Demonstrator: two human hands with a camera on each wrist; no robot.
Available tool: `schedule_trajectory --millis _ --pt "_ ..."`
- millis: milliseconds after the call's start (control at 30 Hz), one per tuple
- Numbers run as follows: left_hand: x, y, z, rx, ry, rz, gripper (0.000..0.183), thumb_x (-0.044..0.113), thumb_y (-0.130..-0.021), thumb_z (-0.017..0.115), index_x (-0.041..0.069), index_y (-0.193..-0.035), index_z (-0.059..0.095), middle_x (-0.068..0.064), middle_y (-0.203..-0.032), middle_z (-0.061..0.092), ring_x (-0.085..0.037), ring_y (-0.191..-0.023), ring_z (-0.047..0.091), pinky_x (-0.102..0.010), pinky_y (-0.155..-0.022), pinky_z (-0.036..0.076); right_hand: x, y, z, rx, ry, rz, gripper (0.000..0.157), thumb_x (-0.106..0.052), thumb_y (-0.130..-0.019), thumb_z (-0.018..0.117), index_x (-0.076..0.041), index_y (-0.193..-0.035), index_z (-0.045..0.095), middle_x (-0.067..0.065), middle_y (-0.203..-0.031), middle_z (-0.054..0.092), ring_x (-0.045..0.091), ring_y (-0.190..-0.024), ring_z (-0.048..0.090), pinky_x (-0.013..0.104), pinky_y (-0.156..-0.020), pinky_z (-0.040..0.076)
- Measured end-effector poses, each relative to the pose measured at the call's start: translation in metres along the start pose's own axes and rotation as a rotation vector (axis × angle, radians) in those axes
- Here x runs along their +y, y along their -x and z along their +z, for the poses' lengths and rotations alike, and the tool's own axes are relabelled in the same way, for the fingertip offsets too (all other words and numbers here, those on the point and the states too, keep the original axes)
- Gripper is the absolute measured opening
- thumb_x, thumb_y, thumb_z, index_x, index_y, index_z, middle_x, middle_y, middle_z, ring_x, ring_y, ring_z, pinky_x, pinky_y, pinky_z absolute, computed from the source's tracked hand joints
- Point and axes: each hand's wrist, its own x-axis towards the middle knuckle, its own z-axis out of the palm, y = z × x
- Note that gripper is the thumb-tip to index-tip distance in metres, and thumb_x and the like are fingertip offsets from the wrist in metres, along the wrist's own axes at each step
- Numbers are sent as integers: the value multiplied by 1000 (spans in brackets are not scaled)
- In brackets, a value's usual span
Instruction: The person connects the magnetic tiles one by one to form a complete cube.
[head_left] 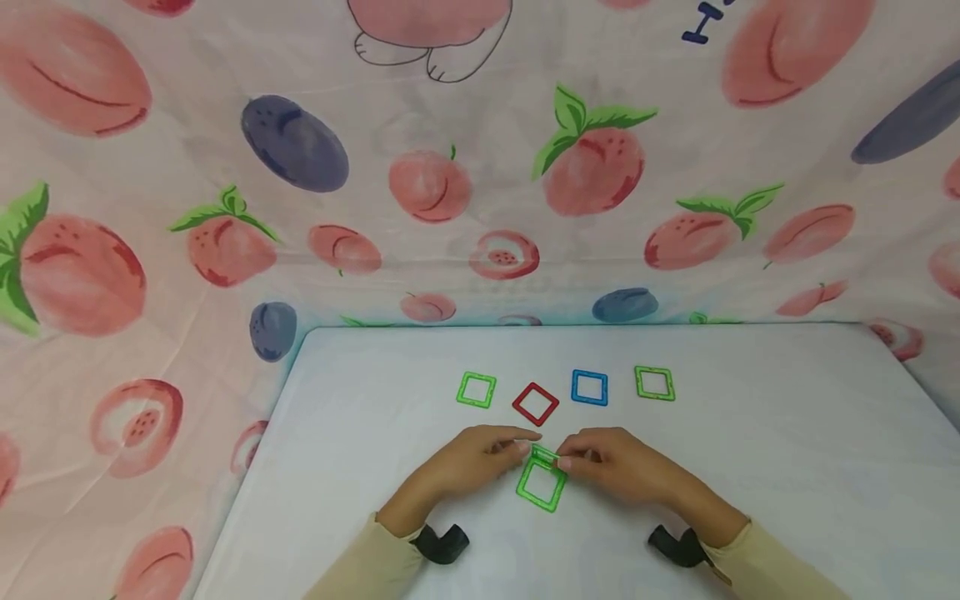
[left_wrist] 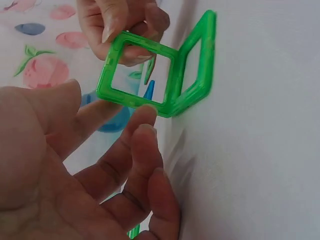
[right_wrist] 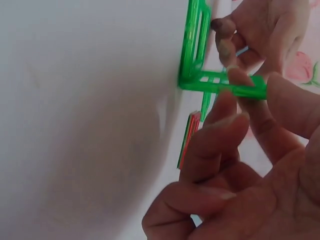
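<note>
Two green square magnetic tile frames meet along one edge: a flat tile (head_left: 536,502) lies on the table, and an upright tile (left_wrist: 106,75) stands at its far edge. My right hand (head_left: 626,465) pinches the upright tile between thumb and fingers at its upper right corner. On the other side, my left hand (head_left: 476,462) has its fingertips (left_wrist: 145,114) right at the upright tile's edge, the thumb apart from it and the index finger stretched out behind. In the right wrist view the two tiles form an L shape.
Behind the hands, a row of loose square frames lies on the white table (head_left: 360,400): a green one (head_left: 461,388), a red one (head_left: 522,393) turned like a diamond, a blue one (head_left: 574,387) and another green one (head_left: 639,382). A fruit-printed cloth (head_left: 337,287) hangs behind the table.
</note>
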Motion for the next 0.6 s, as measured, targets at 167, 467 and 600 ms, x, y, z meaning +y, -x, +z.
schedule_trajectory --millis 167,467,600 --pt "-3 0 -4 -38 28 18 28 45 -104 56 32 -121 74 8 -104 72 -6 -95 61 -27 -86 49 3 -9 -4 -65 -3 -39 20 -38 -103 60 -26 -110 75 -7 -100 71 6 -90 58 25 -78 47" --pt "-7 0 -4 -49 -9 35 27 46 -104 56 28 -108 76 10 -93 68 -6 -91 58 -25 -80 47 3 -24 -8 -133 -24 -74 19 -34 -103 63 -23 -106 77 -5 -95 72 7 -88 58 24 -77 46" --pt "-7 0 -5 -52 -27 25 29 46 -104 57 24 -101 76 5 -87 67 -6 -85 57 -25 -76 46 3 -31 -9 -145 -20 -50 19 -35 -103 62 -25 -106 77 -6 -97 72 10 -92 59 25 -79 47"
